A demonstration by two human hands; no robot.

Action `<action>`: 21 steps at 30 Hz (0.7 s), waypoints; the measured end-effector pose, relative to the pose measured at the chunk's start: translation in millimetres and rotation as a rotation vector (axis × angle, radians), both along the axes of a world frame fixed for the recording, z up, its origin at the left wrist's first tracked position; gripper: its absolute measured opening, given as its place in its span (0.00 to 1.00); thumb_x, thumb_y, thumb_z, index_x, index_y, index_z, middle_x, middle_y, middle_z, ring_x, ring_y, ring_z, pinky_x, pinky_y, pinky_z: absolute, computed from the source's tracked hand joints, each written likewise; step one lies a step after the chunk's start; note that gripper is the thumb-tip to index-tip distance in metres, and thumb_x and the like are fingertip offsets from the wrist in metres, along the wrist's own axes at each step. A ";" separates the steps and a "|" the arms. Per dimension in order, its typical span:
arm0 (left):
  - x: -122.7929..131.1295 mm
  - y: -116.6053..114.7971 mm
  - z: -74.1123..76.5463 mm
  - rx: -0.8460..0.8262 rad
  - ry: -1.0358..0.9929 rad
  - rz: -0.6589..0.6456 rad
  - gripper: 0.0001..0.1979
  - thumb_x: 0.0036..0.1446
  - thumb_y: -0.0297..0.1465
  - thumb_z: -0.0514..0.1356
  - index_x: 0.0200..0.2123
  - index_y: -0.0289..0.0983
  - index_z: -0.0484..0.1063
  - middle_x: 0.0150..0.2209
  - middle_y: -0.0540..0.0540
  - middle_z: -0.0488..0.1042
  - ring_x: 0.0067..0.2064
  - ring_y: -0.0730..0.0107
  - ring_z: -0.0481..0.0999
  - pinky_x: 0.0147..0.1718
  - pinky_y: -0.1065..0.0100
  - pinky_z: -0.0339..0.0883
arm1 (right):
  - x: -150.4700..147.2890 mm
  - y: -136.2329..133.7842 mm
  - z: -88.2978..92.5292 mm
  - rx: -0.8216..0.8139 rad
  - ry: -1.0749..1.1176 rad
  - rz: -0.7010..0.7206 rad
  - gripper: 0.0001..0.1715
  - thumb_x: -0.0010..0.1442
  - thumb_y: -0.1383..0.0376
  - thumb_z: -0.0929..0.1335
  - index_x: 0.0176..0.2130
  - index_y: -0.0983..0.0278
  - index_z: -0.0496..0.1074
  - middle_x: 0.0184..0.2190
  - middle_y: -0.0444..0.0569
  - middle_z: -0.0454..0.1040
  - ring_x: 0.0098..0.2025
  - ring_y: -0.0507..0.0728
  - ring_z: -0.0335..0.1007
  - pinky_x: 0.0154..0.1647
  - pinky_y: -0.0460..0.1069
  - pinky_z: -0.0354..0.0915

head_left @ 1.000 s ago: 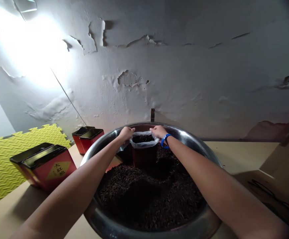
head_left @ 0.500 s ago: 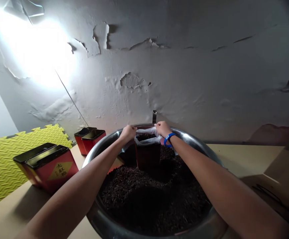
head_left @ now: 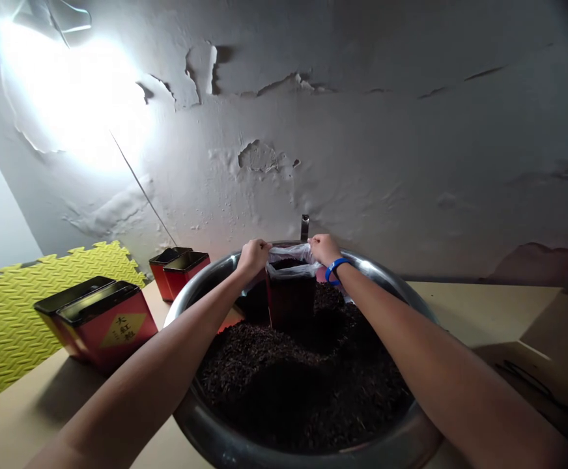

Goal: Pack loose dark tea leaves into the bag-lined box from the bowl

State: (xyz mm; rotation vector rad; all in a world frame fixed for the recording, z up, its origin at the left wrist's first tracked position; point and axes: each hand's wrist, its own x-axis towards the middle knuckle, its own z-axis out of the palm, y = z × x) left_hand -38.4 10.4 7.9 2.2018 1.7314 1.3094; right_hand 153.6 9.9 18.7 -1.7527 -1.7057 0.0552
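A large steel basin (head_left: 196, 286) holds a heap of dark loose tea leaves (head_left: 303, 378). At its far side a dark red tin (head_left: 291, 299) stands in the leaves, lined with a clear plastic bag (head_left: 288, 259) that holds more leaves. My left hand (head_left: 253, 255) is closed on the bag's left rim. My right hand (head_left: 323, 249), with a blue wristband (head_left: 335, 268), is closed on the bag's right rim. Both hands lift the bag's mouth above the tin.
Two red tins with black lids (head_left: 101, 322) stand at the left on the beige table (head_left: 464, 306). Two open red tins (head_left: 179, 270) sit behind them by the wall. A yellow foam mat (head_left: 15, 312) lies far left. A dark handle (head_left: 304, 227) pokes up behind the basin.
Both hands have pulled the bag's rim upward and drawn it closer together over the tin. The view has shifted slightly.
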 end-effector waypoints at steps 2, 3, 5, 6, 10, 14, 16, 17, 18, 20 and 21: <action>-0.2 0.9 -0.1 -0.038 0.024 -0.018 0.12 0.50 0.36 0.53 0.27 0.35 0.73 0.27 0.43 0.73 0.29 0.65 0.70 0.29 0.70 0.58 | 0.4 0.6 0.2 -0.017 -0.005 0.000 0.16 0.57 0.60 0.60 0.31 0.65 0.73 0.30 0.52 0.73 0.33 0.54 0.68 0.28 0.44 0.55; -0.1 0.9 -0.1 -0.047 0.038 -0.029 0.12 0.50 0.36 0.54 0.28 0.35 0.73 0.27 0.43 0.73 0.30 0.66 0.70 0.29 0.70 0.59 | 0.8 0.8 0.3 -0.032 -0.007 -0.002 0.15 0.57 0.60 0.61 0.31 0.65 0.73 0.29 0.52 0.73 0.33 0.54 0.68 0.28 0.44 0.55; 0.2 0.8 0.6 -0.016 0.028 -0.026 0.12 0.50 0.36 0.54 0.30 0.35 0.73 0.28 0.44 0.74 0.30 0.67 0.70 0.30 0.71 0.59 | 2.0 1.5 0.6 -0.024 -0.004 -0.009 0.15 0.57 0.60 0.61 0.31 0.65 0.73 0.29 0.52 0.73 0.32 0.54 0.68 0.27 0.43 0.55; 0.3 0.7 1.0 0.012 0.008 -0.012 0.12 0.51 0.36 0.53 0.31 0.35 0.73 0.29 0.44 0.74 0.31 0.68 0.70 0.31 0.72 0.59 | 2.5 2.0 0.7 -0.002 0.005 -0.014 0.16 0.57 0.60 0.60 0.32 0.65 0.73 0.29 0.52 0.73 0.32 0.54 0.68 0.27 0.43 0.55; -0.3 1.3 -0.1 -0.023 0.010 -0.014 0.12 0.51 0.36 0.54 0.31 0.36 0.73 0.29 0.46 0.74 0.31 0.69 0.70 0.29 0.73 0.59 | 2.9 4.8 -2.0 -0.009 0.011 -0.015 0.15 0.56 0.60 0.61 0.30 0.66 0.73 0.29 0.53 0.73 0.33 0.53 0.68 0.27 0.43 0.55; -2.3 3.0 -2.0 0.007 0.005 -0.012 0.12 0.50 0.37 0.54 0.31 0.36 0.72 0.28 0.47 0.73 0.30 0.71 0.70 0.29 0.74 0.59 | 2.1 6.0 -5.3 -0.014 0.015 -0.016 0.16 0.55 0.60 0.61 0.29 0.66 0.73 0.29 0.52 0.73 0.33 0.54 0.68 0.27 0.43 0.55; -3.1 4.0 -1.8 -0.050 -0.006 0.011 0.13 0.48 0.39 0.56 0.31 0.36 0.72 0.26 0.48 0.73 0.28 0.71 0.70 0.27 0.74 0.59 | 3.1 6.5 -5.9 -0.034 0.023 0.002 0.19 0.56 0.56 0.60 0.28 0.66 0.73 0.27 0.51 0.73 0.31 0.54 0.68 0.26 0.44 0.55; -3.3 4.4 -1.9 -0.136 0.001 0.009 0.14 0.46 0.39 0.57 0.31 0.36 0.72 0.23 0.48 0.72 0.26 0.71 0.69 0.25 0.73 0.59 | 4.1 6.9 -6.4 -0.083 0.013 0.021 0.21 0.54 0.54 0.61 0.28 0.67 0.73 0.26 0.51 0.73 0.30 0.54 0.68 0.26 0.44 0.56; -3.3 4.7 -2.3 -0.245 0.009 0.000 0.14 0.43 0.39 0.59 0.30 0.34 0.72 0.21 0.49 0.70 0.23 0.71 0.68 0.23 0.73 0.58 | 5.2 7.4 -7.1 -0.152 -0.005 0.044 0.22 0.52 0.53 0.63 0.27 0.68 0.73 0.25 0.51 0.72 0.29 0.54 0.68 0.25 0.44 0.56; -3.2 4.7 -3.9 -0.435 0.016 -0.023 0.14 0.39 0.38 0.61 0.26 0.32 0.71 0.16 0.50 0.66 0.18 0.72 0.65 0.19 0.73 0.56 | 7.5 8.6 -8.5 -0.285 -0.034 0.073 0.21 0.46 0.53 0.67 0.25 0.70 0.73 0.23 0.52 0.71 0.27 0.54 0.67 0.24 0.44 0.56; -3.2 4.6 -4.8 -0.488 0.006 -0.029 0.13 0.39 0.36 0.61 0.24 0.31 0.71 0.14 0.51 0.64 0.17 0.73 0.63 0.17 0.73 0.54 | 8.6 9.1 -8.8 -0.310 -0.034 0.073 0.19 0.43 0.55 0.69 0.24 0.71 0.73 0.22 0.51 0.71 0.26 0.54 0.67 0.23 0.44 0.56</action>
